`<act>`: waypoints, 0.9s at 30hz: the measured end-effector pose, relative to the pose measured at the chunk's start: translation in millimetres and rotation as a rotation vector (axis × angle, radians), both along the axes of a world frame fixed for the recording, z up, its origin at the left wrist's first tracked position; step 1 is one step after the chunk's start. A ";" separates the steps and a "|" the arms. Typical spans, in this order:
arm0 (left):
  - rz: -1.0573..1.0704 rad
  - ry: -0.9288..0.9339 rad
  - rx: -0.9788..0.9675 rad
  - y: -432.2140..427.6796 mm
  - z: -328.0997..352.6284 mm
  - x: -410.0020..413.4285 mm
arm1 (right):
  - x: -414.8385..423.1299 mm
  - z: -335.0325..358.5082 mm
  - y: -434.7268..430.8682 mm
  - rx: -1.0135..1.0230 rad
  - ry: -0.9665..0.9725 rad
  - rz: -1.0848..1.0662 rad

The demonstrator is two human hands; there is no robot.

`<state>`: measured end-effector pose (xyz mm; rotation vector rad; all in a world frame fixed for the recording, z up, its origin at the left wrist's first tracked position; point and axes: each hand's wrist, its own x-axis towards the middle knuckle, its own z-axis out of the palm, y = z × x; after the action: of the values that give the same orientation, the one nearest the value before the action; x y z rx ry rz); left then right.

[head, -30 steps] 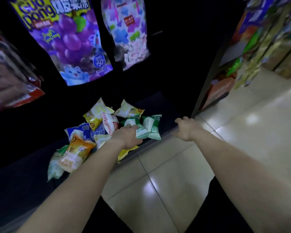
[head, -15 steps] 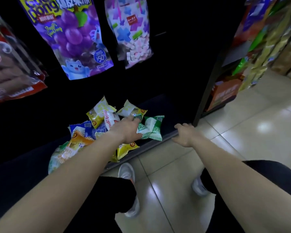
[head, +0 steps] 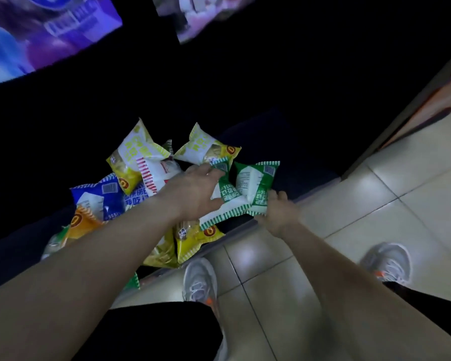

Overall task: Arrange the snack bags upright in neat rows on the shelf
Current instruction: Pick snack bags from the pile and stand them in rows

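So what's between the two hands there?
Two green-striped snack bags: the left green bag, held by the left hand, and the right green bag, pinched by the right hand. Head view.

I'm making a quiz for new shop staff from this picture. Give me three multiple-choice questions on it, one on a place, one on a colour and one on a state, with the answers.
1. Where do the small snack bags lie?
A. on the floor
B. on the bottom shelf
C. in a basket

2. The right hand pinches a corner of a striped bag. Its stripes are:
A. green
B. red
C. blue

3. How are the small snack bags arranged?
A. upright in rows
B. in a jumbled heap
C. hung on hooks

Answers:
1 B: the heap sits on the dark bottom shelf, behind its front edge.
2 A: the striped bag is green and white.
3 B: the bags overlap at all angles, and none stands in a row.
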<state>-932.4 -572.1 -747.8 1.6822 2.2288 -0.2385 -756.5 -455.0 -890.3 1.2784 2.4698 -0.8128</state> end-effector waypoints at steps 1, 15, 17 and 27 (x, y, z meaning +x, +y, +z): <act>0.003 0.001 0.013 3.6 -3.9 -2.4 | -1.6 -7.4 -1.9 0.006 0.029 -0.024; 0.049 -0.058 -0.048 2.9 -11.1 -1.9 | 24.5 46.6 45.3 0.215 0.389 0.011; 0.050 -0.058 -0.043 0.4 -8.9 0.4 | 27.3 59.2 56.9 0.213 0.426 0.021; 0.103 -0.089 -0.059 -4.2 -12.6 -9.1 | 21.5 65.5 98.8 0.106 0.321 -0.122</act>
<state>-941.5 -576.3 -760.4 1.5126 2.2136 -0.1979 -735.0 -356.2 -824.8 1.4464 2.7362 -0.9982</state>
